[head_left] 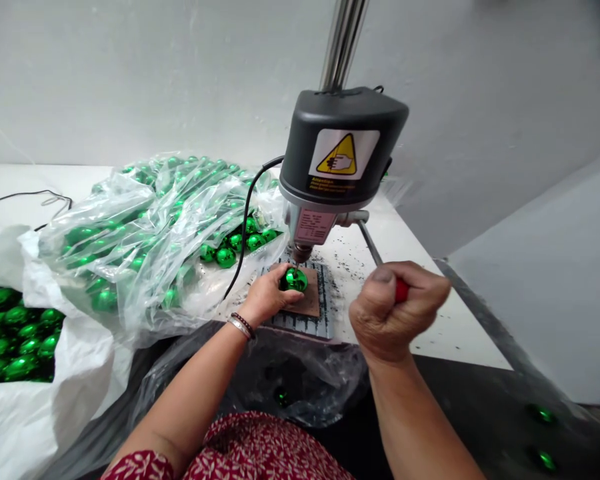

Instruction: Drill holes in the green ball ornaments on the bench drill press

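My left hand (269,293) pinches a shiny green ball ornament (296,280) between thumb and fingers, on a brown board (310,303). The board lies on the slotted grey base (326,320) of a drill press (347,150). Right above the ball is the chuck (303,253), its bit reaching down to the ball's top; whether it has gone in I cannot tell. To the right, my right hand (397,307) is wrapped around the red knob (401,290) of the press's feed lever (370,241).
Clear plastic bags (145,227) of green balls cover the table's left side. A white sack (80,360) of balls stands lower left. A black cable (245,233) hangs beside the press. Dark shavings dot the white tabletop (425,267). A plastic bag (250,373) lies over my lap.
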The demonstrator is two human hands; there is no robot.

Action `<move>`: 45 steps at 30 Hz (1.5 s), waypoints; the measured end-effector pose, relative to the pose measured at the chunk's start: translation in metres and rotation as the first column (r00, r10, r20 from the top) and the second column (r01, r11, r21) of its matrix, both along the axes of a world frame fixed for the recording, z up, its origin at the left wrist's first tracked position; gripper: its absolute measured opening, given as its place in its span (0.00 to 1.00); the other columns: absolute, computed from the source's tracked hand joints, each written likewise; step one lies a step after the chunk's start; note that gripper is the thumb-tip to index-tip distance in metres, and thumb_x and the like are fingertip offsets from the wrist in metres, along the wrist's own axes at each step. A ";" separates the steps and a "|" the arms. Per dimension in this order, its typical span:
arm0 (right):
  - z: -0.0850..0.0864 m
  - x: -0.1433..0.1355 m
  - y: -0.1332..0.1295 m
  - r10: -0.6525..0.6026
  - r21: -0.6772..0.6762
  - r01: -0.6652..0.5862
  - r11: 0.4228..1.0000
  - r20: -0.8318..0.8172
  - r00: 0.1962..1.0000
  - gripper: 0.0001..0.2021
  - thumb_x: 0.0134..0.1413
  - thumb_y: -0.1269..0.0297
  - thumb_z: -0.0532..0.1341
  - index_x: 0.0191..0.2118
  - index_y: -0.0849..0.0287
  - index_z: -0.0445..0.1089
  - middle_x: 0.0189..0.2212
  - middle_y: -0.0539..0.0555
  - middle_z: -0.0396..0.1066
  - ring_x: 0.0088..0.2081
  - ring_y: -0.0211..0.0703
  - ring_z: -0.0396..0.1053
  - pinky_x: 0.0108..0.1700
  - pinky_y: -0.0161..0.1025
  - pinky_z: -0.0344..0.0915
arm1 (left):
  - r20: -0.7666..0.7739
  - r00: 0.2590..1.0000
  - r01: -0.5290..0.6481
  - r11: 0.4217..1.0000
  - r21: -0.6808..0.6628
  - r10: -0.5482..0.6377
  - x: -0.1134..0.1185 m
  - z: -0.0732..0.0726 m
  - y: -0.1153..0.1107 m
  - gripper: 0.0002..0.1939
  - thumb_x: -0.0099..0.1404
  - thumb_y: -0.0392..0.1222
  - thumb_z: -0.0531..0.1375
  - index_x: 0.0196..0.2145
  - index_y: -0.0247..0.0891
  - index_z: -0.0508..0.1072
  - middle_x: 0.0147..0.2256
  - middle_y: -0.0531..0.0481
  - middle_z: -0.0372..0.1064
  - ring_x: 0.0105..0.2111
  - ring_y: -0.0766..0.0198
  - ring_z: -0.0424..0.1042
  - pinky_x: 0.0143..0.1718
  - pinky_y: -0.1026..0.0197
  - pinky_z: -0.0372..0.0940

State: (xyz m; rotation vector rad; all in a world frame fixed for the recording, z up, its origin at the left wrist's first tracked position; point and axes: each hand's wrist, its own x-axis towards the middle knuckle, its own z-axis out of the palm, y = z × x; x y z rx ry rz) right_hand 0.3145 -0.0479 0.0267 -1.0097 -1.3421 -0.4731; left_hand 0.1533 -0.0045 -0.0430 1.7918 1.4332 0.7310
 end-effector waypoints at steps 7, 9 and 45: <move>0.078 0.004 0.031 -0.129 -0.048 0.126 0.991 -0.066 0.989 0.11 0.57 0.62 0.53 0.28 0.63 0.61 0.23 0.47 0.58 0.25 0.26 0.54 0.29 0.30 0.51 | 0.011 1.000 -0.004 1.000 -0.003 0.004 0.001 0.008 -0.007 0.27 0.52 0.44 0.66 0.50 0.40 0.71 0.37 0.52 0.74 0.37 0.59 0.72 0.41 0.60 0.65; 0.098 0.004 0.038 -0.131 -0.173 0.111 0.979 -0.108 0.985 0.10 0.57 0.64 0.52 0.27 0.62 0.60 0.21 0.45 0.56 0.25 0.26 0.52 0.31 0.31 0.50 | 0.077 0.997 0.024 0.999 0.024 -0.025 -0.003 0.010 -0.014 0.26 0.52 0.41 0.65 0.50 0.39 0.70 0.39 0.52 0.74 0.38 0.60 0.71 0.42 0.60 0.65; 0.102 0.003 0.039 -0.062 -0.249 -0.004 0.969 -0.255 0.965 0.09 0.54 0.61 0.52 0.28 0.61 0.61 0.24 0.43 0.52 0.29 0.25 0.52 0.37 0.38 0.49 | 0.674 0.709 -0.124 0.977 -0.171 0.208 -0.107 0.050 -0.018 0.21 0.55 0.49 0.61 0.45 0.38 0.69 0.41 0.45 0.71 0.37 0.62 0.71 0.39 0.59 0.68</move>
